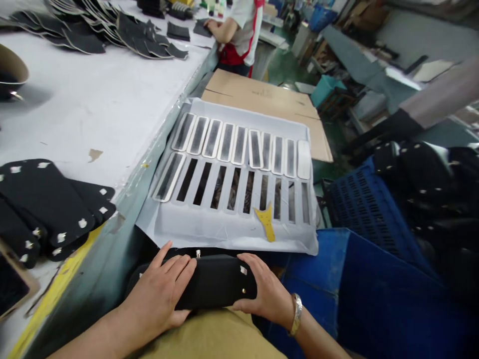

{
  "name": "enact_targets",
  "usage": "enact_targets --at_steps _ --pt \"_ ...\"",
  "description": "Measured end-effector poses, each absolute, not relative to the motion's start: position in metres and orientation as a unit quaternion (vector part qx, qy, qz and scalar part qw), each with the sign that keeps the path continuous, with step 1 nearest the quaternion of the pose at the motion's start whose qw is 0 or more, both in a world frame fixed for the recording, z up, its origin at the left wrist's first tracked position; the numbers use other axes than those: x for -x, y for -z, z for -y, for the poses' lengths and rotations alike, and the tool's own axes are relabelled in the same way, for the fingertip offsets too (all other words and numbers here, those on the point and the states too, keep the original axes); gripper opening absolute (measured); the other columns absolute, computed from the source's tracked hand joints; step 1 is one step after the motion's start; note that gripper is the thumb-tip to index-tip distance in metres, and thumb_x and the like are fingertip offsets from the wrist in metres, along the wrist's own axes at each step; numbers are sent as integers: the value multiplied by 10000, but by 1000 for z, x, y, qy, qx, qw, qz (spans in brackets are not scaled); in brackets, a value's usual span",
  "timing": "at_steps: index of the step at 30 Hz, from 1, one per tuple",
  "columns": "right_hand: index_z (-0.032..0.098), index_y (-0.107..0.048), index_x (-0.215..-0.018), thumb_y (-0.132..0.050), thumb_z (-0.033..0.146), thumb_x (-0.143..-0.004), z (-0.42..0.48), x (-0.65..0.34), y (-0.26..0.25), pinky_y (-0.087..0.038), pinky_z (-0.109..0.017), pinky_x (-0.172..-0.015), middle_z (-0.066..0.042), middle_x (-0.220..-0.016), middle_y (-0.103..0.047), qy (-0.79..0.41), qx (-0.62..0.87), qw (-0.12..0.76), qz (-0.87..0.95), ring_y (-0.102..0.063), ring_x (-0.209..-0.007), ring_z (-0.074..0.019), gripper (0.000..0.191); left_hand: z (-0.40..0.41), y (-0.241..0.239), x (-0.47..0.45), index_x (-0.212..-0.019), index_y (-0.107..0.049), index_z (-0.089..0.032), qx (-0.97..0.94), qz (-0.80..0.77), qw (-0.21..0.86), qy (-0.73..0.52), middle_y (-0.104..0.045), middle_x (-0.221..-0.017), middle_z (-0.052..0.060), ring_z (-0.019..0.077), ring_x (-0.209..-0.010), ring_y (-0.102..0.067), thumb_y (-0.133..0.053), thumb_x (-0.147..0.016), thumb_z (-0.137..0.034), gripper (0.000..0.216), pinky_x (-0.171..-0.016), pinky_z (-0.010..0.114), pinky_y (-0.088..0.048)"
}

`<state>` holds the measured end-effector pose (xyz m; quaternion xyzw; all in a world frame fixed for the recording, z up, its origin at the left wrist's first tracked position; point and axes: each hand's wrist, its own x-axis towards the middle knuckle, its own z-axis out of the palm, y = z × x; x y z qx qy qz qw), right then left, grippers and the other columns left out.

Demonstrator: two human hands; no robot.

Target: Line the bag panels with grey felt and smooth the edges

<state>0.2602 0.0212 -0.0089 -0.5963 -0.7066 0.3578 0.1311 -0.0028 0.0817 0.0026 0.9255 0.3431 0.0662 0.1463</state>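
One black piece, before your yellow clothing: left hand and right hand, fingers gripping it toward either end. Grip evenly, thumbs clear of the brass stud.

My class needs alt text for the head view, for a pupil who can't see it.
The left hand and right hand hold a black piece with small fittings. Beyond, pale-rimmed strips lie on a slotted sheet beside a white table; a co-worker stands farther back.
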Motion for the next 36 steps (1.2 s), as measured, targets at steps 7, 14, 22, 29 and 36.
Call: enact_targets --at_steps 7,14,22,29,36 --pt "201 -403 -1245 -826 404 -511 -8 -263 26 -390 -385 -979 -91 -1226 -502 -434 601 255 621 -498 -1105 -238 871 -77 3 -55 -1239 -501 -76 -948 -264 173 -45 -564 -1228 163 280 -1123 -504 -648 -643 -524 760 -1107 479 -162" --pt "227 -398 -1319 -644 446 -765 2 -275 45 -382 -407 -995 -77 -1282 -503 -647 475 394 448 -484 -1163 -236 645 -71 4 -68 -1231 -504 -61 -949 -265 165 -49 -573 -1205 174 280 -1096 -518 -624 -662 -370 658 -1082 468 -238" --pt "252 -484 -1260 -549 373 -852 5 -271 48 -359 -394 -1022 -42 -1252 -546 -626 498 421 428 -507 -1142 -202 430 -69 0 -69 -1232 -499 -25 -957 -251 138 -35 -568 -1205 195 293 -1097 -517 -652 -650 -390 703 -1095 476 -222" --pt "216 -414 -1310 -512 309 -863 4 -273 41 -328 -395 -1053 -74 -1307 -492 -517 543 343 566 -456 -1198 -205 467 -65 1 -63 -1266 -461 -52 -954 -264 138 -30 -551 -1235 176 273 -1127 -502 -660 -662 -438 744 -1112 476 -172" --pt "224 -286 -1397 -521 272 -851 6 -273 46 -285 -391 -1090 -67 -1399 -407 -511 541 336 577 -377 -1283 -179 596 -66 -4 -18 -1333 -370 -120 -942 -314 117 -7 -471 -1332 163 279 -1220 -434 -636 -683 -540 819 -1101 517 -141"
